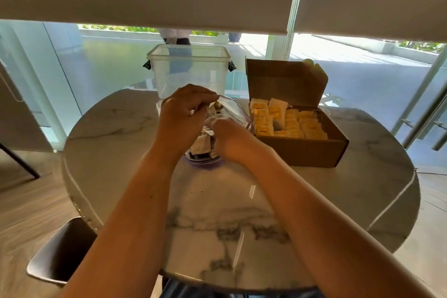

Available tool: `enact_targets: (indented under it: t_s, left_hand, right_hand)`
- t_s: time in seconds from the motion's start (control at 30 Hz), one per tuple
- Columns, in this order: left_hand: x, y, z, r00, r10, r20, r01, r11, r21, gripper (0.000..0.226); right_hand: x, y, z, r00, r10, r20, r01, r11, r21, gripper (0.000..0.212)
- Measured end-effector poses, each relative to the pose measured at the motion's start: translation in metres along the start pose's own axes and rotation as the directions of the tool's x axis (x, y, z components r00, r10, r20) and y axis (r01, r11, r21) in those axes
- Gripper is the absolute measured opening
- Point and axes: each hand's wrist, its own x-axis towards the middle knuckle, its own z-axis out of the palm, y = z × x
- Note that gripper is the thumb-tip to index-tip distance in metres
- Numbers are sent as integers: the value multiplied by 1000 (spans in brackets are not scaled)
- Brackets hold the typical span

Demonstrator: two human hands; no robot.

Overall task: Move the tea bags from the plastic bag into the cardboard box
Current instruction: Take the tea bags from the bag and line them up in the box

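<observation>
Tea bags (289, 121), yellow-tagged, fill the cardboard box (314, 150); left hand (180, 120) pinches the plastic bag (233, 110), right hand's (228, 139) grip unclear.

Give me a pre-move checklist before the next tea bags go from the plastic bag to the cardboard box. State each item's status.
1. Plastic bag mouth held open: ok, the left hand pinches its rim up.
2. Right hand reaching into the bag: ok.
3. Right fingers actually gripping tea bags: cannot tell, fingertips hidden.
4. Cardboard box open, lid flap up: ok.
5. Room left in the box: ok, a gap shows along the far right side.
6. Path from bag to box unobstructed: ok, the clear container stands behind the bag.
</observation>
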Motion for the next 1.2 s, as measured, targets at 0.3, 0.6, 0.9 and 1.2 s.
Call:
enact_targets:
  t_s: [0.3,0.6,0.9,1.2]
  left_hand:
    - [0,1,-1,1000,-24,1,24,999,-25,24]
    - [-1,2,-1,998,-57,13,58,997,-55,25]
    - [-2,1,6,982,-162,95,162,987,3,21]
    - [3,2,8,984,-179,13,179,981,-79,18]
  right_hand:
    - [19,10,25,975,21,-223,-52,989,-135,28]
    - [8,6,13,793,33,-608,144,960,240,18]
    - [-13,21,-23,785,239,-572,302,658,690,9]
    - [-22,40,-43,941,189,-280,178,425,887,10]
